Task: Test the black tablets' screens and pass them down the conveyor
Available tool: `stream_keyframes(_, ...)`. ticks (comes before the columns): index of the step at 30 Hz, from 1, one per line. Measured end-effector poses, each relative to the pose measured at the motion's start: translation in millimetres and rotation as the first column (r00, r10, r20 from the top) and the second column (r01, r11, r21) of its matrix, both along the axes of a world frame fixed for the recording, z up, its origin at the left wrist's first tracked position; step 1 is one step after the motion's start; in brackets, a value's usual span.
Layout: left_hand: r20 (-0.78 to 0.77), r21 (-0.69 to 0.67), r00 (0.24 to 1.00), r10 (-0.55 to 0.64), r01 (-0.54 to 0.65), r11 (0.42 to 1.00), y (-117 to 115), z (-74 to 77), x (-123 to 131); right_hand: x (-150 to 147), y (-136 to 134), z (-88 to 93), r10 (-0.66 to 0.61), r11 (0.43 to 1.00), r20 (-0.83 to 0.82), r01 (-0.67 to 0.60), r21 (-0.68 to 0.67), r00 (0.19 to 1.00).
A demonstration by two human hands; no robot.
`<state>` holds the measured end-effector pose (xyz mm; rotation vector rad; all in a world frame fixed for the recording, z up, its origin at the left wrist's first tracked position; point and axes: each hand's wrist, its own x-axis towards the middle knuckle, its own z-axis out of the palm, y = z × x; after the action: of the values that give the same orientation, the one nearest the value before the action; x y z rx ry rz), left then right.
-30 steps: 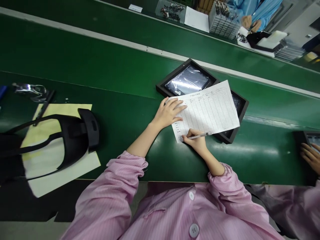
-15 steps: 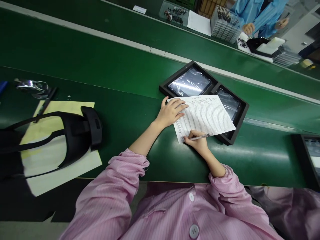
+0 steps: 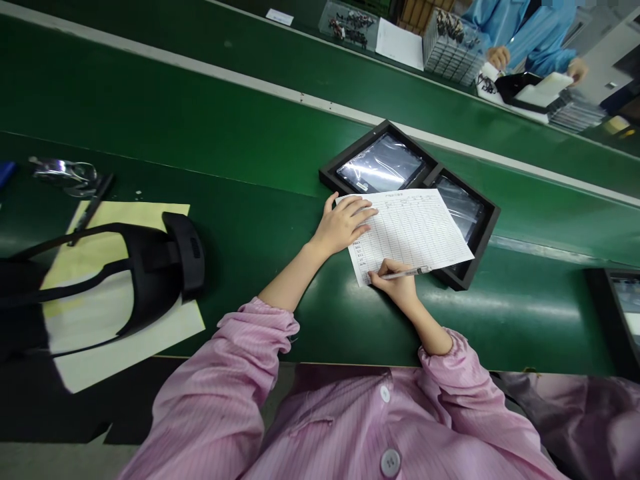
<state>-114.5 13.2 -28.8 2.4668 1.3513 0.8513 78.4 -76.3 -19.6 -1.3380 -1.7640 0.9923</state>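
A printed form point(image 3: 415, 230) with a ruled grid lies partly on the green bench and partly over a black two-compartment tray point(image 3: 345, 189). My left hand point(image 3: 344, 225) rests flat on the form's upper left, fingers spread. In my right hand point(image 3: 397, 283) a clear-barrelled pen point(image 3: 407, 273) is gripped, its tip end hidden by the fingers at the form's lower left corner. Handwritten entries run down the form's left column. Inside the tray, a film-wrapped flat panel point(image 3: 383, 163) shows in one compartment, and another wrapped panel point(image 3: 460, 207) is half covered by the paper.
On the left, a black strapped headset-like object point(image 3: 183, 257) lies over yellow and white paper point(image 3: 150, 347), near a dark pen point(image 3: 93, 207). Another black tray point(image 3: 600, 313) sits at right. Across the bench, a co-worker in blue point(image 3: 525, 37) stands behind stacked clear trays point(image 3: 453, 60).
My hands, the pen and the form keep nearly the same positions. The co-worker's hand at the far right has moved down to a white block.
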Motion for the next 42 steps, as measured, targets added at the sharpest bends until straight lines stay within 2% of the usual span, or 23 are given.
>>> stream_keyframes(18, 0.008, -0.023, 1.000, -0.003, 0.004, 1.000, 0.9, -1.3, -0.3, 1.1, -1.3, -1.1, -0.016, 1.000, 0.045, 0.016, -0.011, 0.999)
stream_keyframes(26, 0.005, -0.018, 1.000, -0.007, 0.007, 1.000, 1.1, -1.6, -0.9, 1.2, -1.5, -0.2, -0.001, 1.000, 0.011, 0.001, -0.011, 1.000)
stream_keyframes(31, 0.011, -0.019, 1.000, -0.004, 0.005, 1.000, 0.8, -1.1, -0.5, 2.6, 0.4, -1.1, -0.050, 0.999, -0.029, 0.049, -0.023, 0.998)
stream_keyframes(42, 0.012, -0.018, 1.000, -0.010, 0.011, 1.000, 2.2, -2.3, -0.7, 2.3, -0.6, -1.4, -0.036, 0.999, 0.052, 0.036, 0.005, 0.998)
